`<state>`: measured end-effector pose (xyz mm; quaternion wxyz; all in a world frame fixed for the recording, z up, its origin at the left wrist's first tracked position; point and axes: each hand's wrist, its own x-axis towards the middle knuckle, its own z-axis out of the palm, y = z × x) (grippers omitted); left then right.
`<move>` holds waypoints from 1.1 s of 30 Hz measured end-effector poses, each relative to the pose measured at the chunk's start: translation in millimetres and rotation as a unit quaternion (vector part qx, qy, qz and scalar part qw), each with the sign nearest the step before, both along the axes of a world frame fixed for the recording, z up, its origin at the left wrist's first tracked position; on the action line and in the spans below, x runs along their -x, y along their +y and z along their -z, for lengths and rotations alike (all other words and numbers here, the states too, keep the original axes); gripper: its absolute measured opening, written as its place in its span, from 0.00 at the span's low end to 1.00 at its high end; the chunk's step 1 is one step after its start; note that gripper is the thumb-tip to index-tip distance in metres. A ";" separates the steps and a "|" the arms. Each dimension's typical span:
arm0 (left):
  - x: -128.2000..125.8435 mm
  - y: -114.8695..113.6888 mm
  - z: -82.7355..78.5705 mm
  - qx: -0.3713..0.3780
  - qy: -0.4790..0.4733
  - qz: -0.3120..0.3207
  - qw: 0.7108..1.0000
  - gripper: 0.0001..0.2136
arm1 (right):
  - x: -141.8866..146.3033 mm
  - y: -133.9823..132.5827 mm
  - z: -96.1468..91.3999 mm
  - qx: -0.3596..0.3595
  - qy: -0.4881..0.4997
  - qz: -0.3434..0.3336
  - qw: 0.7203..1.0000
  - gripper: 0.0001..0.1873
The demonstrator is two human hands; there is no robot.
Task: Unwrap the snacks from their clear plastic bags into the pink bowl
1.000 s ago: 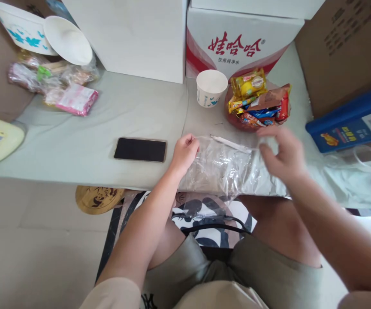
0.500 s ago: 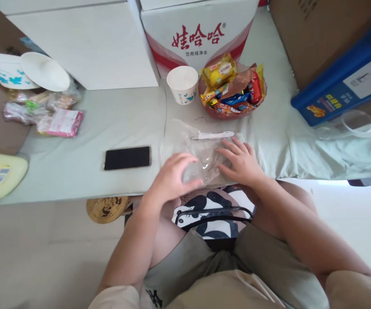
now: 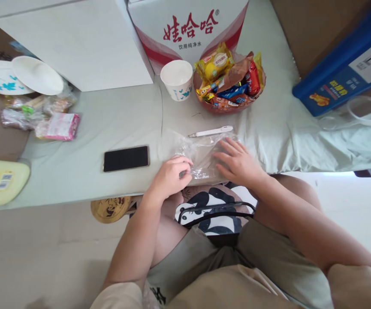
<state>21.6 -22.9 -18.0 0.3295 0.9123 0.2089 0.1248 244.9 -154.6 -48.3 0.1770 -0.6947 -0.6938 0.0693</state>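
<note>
A clear plastic bag (image 3: pixel 201 161) lies crinkled and flat near the front edge of the cloth-covered table. My right hand (image 3: pixel 239 162) rests palm down on its right side, fingers spread. At the bag's left edge, my left hand (image 3: pixel 172 177) is closed, with thumb and curled fingers pinching the plastic. Just beyond the bag lies a white pen-like tool (image 3: pixel 212 131), its narrow tip pointing left. Left of my left hand is a black phone (image 3: pixel 125 158), screen up.
Behind stand a white paper cup (image 3: pixel 176 81) and a bowl (image 3: pixel 215 106) of wrapped snacks, before a white-and-red carton (image 3: pixel 191 30). A blue container (image 3: pixel 339 81) and clear plastic cup (image 3: pixel 365 109) are right. Left are wrapped packets (image 3: pixel 61 126) and a pale yellow bottle (image 3: pixel 1 182).
My left hand has closed its fingers onto the bag's left edge; they were apart before. My right hand stays spread on the bag. The view has shifted slightly.
</note>
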 end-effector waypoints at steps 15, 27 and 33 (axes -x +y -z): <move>2.6 0.1 -4.6 0.115 0.033 -0.060 0.991 0.08 | -11.4 -0.4 -16.6 -0.107 0.113 0.074 0.985 0.17; 2.9 7.2 -4.7 0.158 -0.009 -0.124 0.980 0.08 | -9.1 5.5 -0.3 0.018 0.111 -0.154 0.982 0.27; 10.7 19.7 4.8 0.148 -0.020 -0.177 0.973 0.08 | -9.9 2.2 0.4 0.018 0.131 -0.138 0.982 0.10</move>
